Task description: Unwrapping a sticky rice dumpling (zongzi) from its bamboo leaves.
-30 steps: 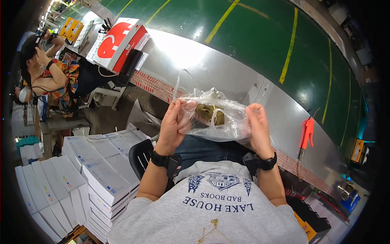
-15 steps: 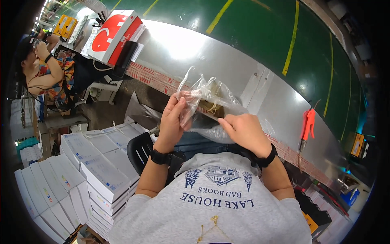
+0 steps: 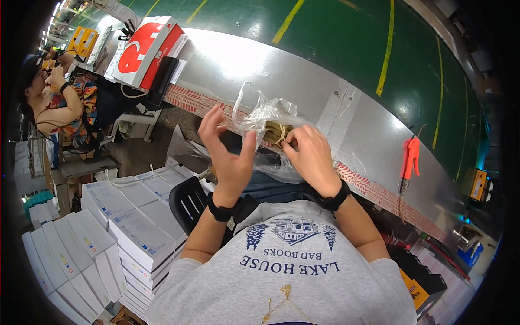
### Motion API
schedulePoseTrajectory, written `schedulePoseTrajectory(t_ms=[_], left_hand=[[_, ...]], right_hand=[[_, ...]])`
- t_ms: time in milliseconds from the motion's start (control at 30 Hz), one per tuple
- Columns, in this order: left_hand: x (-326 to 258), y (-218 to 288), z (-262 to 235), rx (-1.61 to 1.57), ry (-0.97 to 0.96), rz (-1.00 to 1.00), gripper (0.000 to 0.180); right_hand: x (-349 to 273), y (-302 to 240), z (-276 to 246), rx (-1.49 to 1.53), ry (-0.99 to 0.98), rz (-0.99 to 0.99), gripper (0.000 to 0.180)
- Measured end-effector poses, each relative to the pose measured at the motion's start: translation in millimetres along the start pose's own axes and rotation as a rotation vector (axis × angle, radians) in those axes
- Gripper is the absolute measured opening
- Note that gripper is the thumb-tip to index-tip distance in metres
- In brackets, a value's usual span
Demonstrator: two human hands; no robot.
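A clear plastic bag (image 3: 271,111) lies crumpled at the near edge of the metal bench, its lower part hanging toward my lap. At its mouth sits a small olive-brown bundle (image 3: 274,132), tied round with a pale band. My right hand (image 3: 313,154) pinches the right end of this bundle, thumb and fingers closed on it. To the left, my left hand (image 3: 227,154) is raised with fingers spread and thumb apart. Nothing shows in its grasp, and it hovers beside the bag's left side.
The metal bench (image 3: 319,76) borders a green surface (image 3: 336,32) with yellow lines. A red air gun (image 3: 410,157) lies at right. A red-and-white box (image 3: 146,51) and a dark tablet-like slab (image 3: 162,81) stand at left. White boxes (image 3: 141,233) are stacked beside a black chair (image 3: 187,203). Another person (image 3: 59,103) sits far left.
My left hand has let go of the plastic and opened out to the left. My right hand has moved left onto the bundle, which now shows outside the plastic.
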State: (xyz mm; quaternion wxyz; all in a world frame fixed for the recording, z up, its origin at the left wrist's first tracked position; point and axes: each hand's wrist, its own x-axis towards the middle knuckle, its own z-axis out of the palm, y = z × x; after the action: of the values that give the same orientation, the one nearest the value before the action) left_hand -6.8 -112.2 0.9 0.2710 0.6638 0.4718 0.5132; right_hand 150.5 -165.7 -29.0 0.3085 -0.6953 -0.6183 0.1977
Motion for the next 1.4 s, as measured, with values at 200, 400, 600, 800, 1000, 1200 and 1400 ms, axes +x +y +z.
schedulePoseTrajectory(t_ms=[200, 400, 600, 800, 1000, 1200, 1400], left_hand=[[1.0, 4.3, 5.0, 0.271, -0.454, 0.555, 0.019], [12.8, -10.7, 12.2, 0.441, -0.544, 0.517, 0.02], [13.9, -10.0, 12.9, 0.51, -0.557, 0.473, 0.025], [11.0, -12.2, 14.1, 0.469, -0.559, 0.436, 0.027], [11.3, -14.5, 15.4, 0.438, -0.555, 0.423, 0.025], [11.2, -15.5, 16.6, 0.439, -0.547, 0.418, 0.023], [10.5, -17.6, 17.8, 0.461, -0.525, 0.393, 0.021]], right_hand=[[3.2, 5.8, -7.6, 0.084, -0.025, -0.016, 0.012], [4.8, 8.9, -13.4, 0.171, 0.007, -0.053, 0.011], [6.5, 8.0, -16.7, 0.217, -0.059, 0.078, 0.012], [2.6, 5.2, -10.8, 0.098, 0.05, -0.086, 0.021], [4.7, 11.1, -3.6, 0.159, 0.072, -0.033, 0.015], [2.6, 15.2, -9.6, 0.529, -0.074, 0.178, 0.007], [4.9, 12.5, -34.5, 0.879, -0.01, 0.156, 0.007]])
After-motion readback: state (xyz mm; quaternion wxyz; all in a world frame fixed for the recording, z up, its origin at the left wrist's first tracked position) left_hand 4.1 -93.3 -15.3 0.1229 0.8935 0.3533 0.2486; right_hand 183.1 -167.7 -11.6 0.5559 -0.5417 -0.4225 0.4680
